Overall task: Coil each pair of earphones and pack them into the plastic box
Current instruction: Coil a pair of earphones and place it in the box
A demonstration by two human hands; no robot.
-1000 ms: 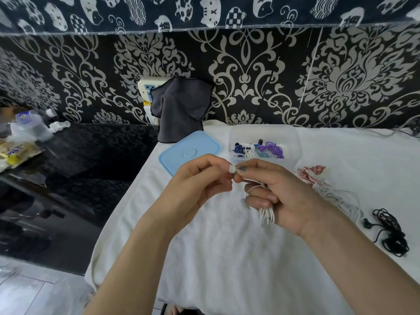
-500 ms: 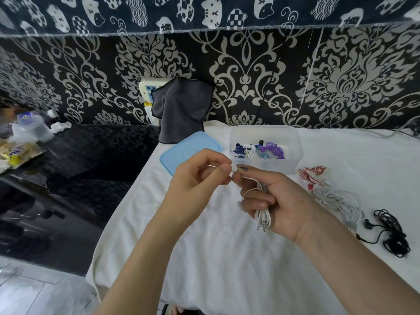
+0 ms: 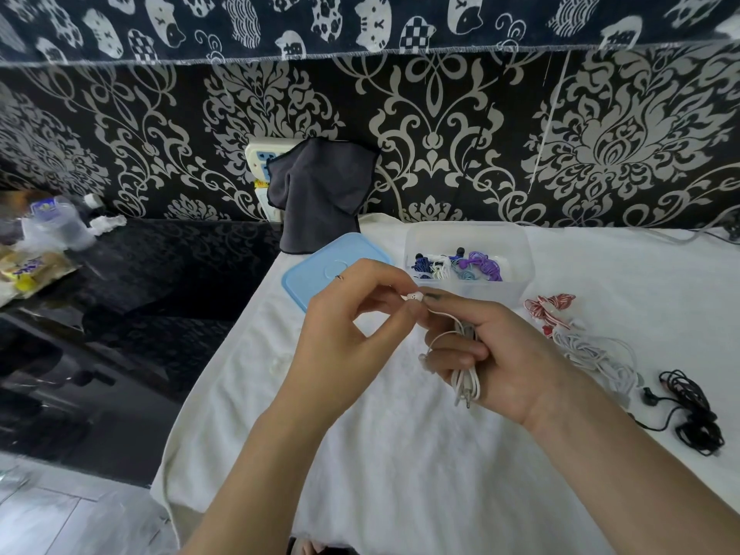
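Left hand (image 3: 340, 334) pinches the white earbud (image 3: 414, 297) between thumb and index tip, other fingers curled loosely behind. Right hand (image 3: 492, 354) has fingers curled round the coiled white earphones (image 3: 466, 378); its index tip meets the earbud from the other side. The coil's loops hang out below the right fist, plug end pointing down. A short run of cord arcs from the earbud into the right grip.

Vs 1.0 s ago: both hands sit a bit higher and further from the camera, nearer the box. The left fingers have spread more, so there's a clear gap between thumb and palm now. Pinch point and coil grip unchanged; the coil looks about the same size. Nothing on the table moved.

Both hands are raised above the white cloth (image 3: 400, 474) covering the table. Just beyond them the clear plastic box (image 3: 466, 238) stands open, with coiled blue, white and purple earphones (image 3: 456, 266) already inside. Blue lid (image 3: 316, 274) lies flat on the cloth left of the box, partly behind the left hand.

Right of the right hand, still uncoiled on the cloth: red-and-white striped earphones (image 3: 548, 308), a loose white pair (image 3: 600, 356) beside them, black earphones (image 3: 692, 414) further right, near the frame edge.

Dark grey cloth (image 3: 320, 194) hangs on the patterned wall behind the lid, over a wall socket (image 3: 260, 158). Dark glossy counter (image 3: 140, 274) at left carries a plastic bottle (image 3: 60, 224) and food packets (image 3: 28, 268).
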